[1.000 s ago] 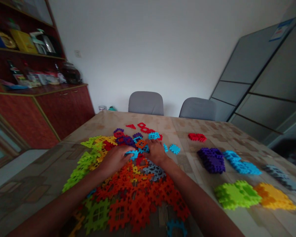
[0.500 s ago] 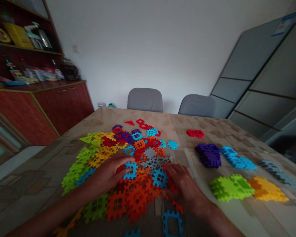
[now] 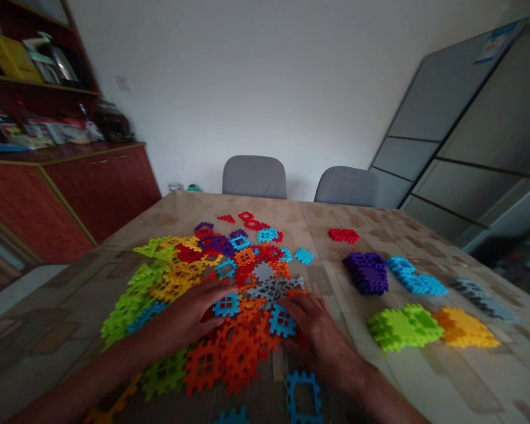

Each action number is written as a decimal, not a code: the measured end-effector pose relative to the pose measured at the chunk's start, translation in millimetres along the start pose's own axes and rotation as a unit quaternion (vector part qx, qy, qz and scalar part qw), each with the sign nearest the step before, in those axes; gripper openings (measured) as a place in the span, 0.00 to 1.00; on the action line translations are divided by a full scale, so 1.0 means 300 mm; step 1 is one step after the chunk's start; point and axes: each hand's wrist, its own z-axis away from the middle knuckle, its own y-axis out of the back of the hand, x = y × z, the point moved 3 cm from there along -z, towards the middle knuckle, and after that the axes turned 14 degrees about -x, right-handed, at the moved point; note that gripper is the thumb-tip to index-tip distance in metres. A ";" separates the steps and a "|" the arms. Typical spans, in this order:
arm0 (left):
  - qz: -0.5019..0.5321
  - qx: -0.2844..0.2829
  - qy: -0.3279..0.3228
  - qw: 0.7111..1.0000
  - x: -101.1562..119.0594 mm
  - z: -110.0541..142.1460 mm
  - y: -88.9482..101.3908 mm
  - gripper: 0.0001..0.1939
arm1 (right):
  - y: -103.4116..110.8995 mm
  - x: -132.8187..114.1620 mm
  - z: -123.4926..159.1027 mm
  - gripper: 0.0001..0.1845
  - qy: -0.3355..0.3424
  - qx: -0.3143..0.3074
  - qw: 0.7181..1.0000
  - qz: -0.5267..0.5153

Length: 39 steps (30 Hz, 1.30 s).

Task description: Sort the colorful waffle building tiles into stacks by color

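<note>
A big mixed heap of plastic interlocking tiles in orange, green, yellow, blue, grey and purple covers the near left of the table. My left hand lies flat on the heap, fingers stretched toward a blue tile. My right hand rests palm down beside another blue tile, fingers spread, touching the orange tiles. Neither hand holds a tile.
Sorted stacks lie to the right: red, purple, blue, grey, green, yellow. Two grey chairs stand at the far edge. A red cabinet is at left, grey lockers at right.
Both hands drew back from the far middle of the heap toward me and now lie flat on the near tiles. In the last half second they barely shifted.
</note>
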 end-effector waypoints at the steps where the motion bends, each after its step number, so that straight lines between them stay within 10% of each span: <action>1: -0.001 0.003 0.004 1.000 -0.002 0.000 0.000 0.29 | 0.007 -0.003 0.002 0.30 -0.009 -0.001 1.000 0.006; 8: 0.020 0.036 0.008 0.999 0.015 0.004 0.015 0.29 | 0.080 -0.037 0.043 0.42 -0.092 -0.083 0.992 0.021; 23: 0.062 0.007 0.008 0.998 0.190 0.056 0.009 0.34 | 0.080 0.005 0.043 0.46 0.089 -0.128 0.987 -0.029; 39: -0.005 0.023 -0.026 0.999 0.222 0.290 -0.175 0.34 | 0.060 -0.057 0.179 0.49 0.024 -0.122 0.991 -0.042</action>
